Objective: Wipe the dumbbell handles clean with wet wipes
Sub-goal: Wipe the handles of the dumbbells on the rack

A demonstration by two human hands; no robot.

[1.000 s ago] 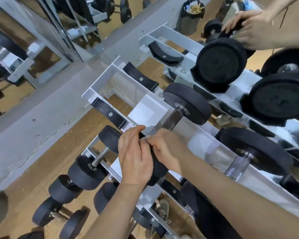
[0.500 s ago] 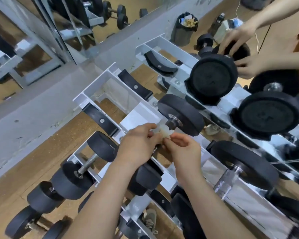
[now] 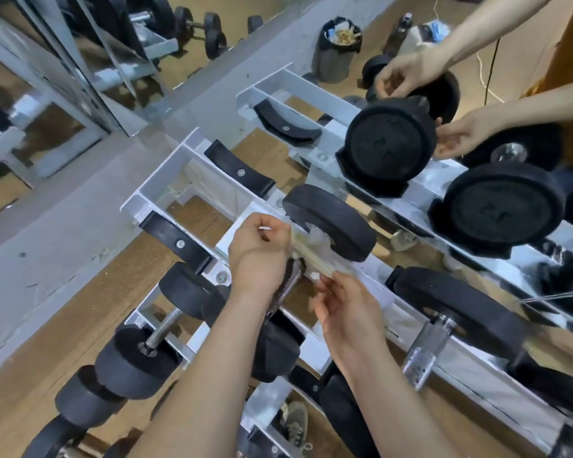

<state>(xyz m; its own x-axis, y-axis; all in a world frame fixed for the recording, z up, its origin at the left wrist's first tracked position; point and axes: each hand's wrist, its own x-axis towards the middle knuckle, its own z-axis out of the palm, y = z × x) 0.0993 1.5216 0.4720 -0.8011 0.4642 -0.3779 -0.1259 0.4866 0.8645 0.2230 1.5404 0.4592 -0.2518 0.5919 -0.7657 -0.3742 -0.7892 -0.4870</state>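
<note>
Left hand [image 3: 258, 256]: pinches one end of pale wet wipe [image 3: 311, 256]
Right hand [image 3: 348, 312]: pinches other end
Dark knurled dumbbell handle [image 3: 290, 284]: beneath left hand

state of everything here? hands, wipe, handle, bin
left hand: pinches one end of the wipe
right hand: pinches the other end
wipe: stretched between both hands
handle: bare, lying on the rack
bin: upright, rubbish inside

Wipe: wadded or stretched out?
Stretched out: the wet wipe runs as a strip between the left hand and right hand, each pinching an end. Blur hides folds.
</note>
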